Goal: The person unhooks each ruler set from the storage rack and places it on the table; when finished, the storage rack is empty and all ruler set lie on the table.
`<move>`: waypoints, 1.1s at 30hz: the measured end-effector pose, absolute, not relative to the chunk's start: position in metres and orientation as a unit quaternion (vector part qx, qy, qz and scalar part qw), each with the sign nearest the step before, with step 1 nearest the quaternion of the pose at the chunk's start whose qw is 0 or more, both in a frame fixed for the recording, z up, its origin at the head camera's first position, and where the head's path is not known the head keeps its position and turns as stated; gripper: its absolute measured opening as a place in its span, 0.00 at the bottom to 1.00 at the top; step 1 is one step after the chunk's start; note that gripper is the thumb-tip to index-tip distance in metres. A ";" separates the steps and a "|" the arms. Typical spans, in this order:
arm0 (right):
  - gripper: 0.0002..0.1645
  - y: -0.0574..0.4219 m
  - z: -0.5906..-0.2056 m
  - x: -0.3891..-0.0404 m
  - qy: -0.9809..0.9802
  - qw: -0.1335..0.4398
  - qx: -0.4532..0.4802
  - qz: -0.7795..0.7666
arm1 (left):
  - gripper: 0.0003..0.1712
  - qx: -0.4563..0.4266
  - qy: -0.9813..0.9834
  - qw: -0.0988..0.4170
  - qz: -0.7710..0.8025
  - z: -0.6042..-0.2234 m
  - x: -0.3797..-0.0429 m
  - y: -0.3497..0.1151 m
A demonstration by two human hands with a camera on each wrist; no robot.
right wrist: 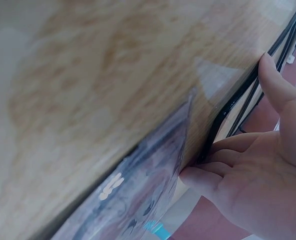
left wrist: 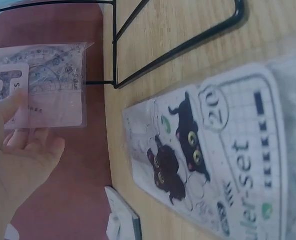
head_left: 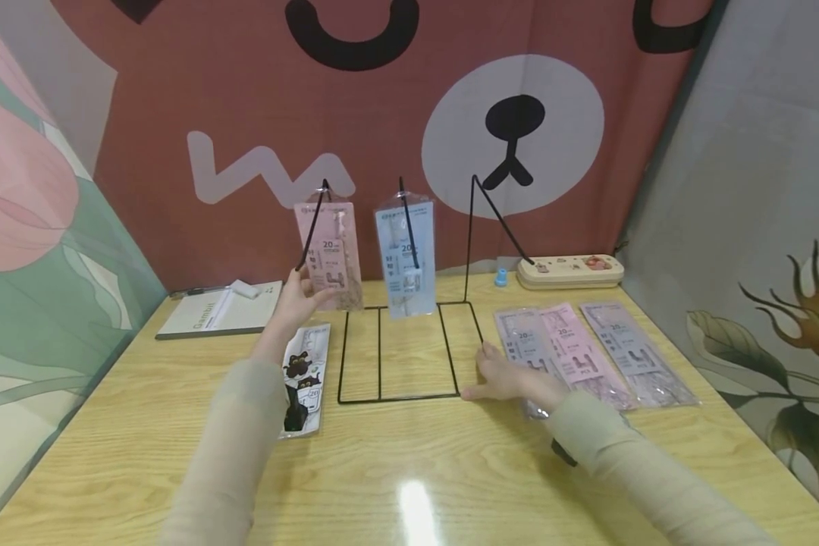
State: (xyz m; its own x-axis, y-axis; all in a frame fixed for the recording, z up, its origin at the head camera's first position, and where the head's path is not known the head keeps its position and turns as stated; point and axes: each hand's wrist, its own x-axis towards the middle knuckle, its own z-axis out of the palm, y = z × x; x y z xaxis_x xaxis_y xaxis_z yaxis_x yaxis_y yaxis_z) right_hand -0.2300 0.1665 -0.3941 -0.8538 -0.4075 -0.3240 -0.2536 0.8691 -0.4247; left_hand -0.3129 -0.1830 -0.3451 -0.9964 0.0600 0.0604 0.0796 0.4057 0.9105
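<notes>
Prob seating pink pack (head_left: pixel 329 254) on L hook (head_left: pixel 310 227) of rack (head_left: pixel 380 356) rn
L hand (head_left: pixel 298 299) pinching it, R hand (head_left: pixel 503 375) gripping rack's near-R corner; next prob calls for L letting go.

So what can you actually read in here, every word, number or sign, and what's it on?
"Gambit": notebook.
"20": hanging pink packet, hanging blue packet, cat packet, left flat packet, middle flat packet, right flat packet.
"4": hanging pink packet, all three flat packets.
"PCS": middle and right flat packets.
"uler-set", start cut off: cat packet.
"好帮手", faintly: hanging pink packet.
Smaller print on the packets: too small or blurred.
</notes>
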 end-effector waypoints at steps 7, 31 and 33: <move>0.57 0.169 -0.394 -0.230 0.943 0.210 -0.179 -0.185 | 0.26 -0.051 -0.869 0.025 -0.491 -0.357 -0.308 -0.184; 0.57 0.167 -0.396 -0.234 0.946 0.214 -0.168 -0.176 | 0.11 -0.270 -0.804 0.134 -0.512 -0.369 -0.186 -0.222; 0.57 0.167 -0.395 -0.234 0.945 0.215 -0.168 -0.179 | 0.12 -0.270 -0.806 0.149 -0.505 -0.360 -0.175 -0.231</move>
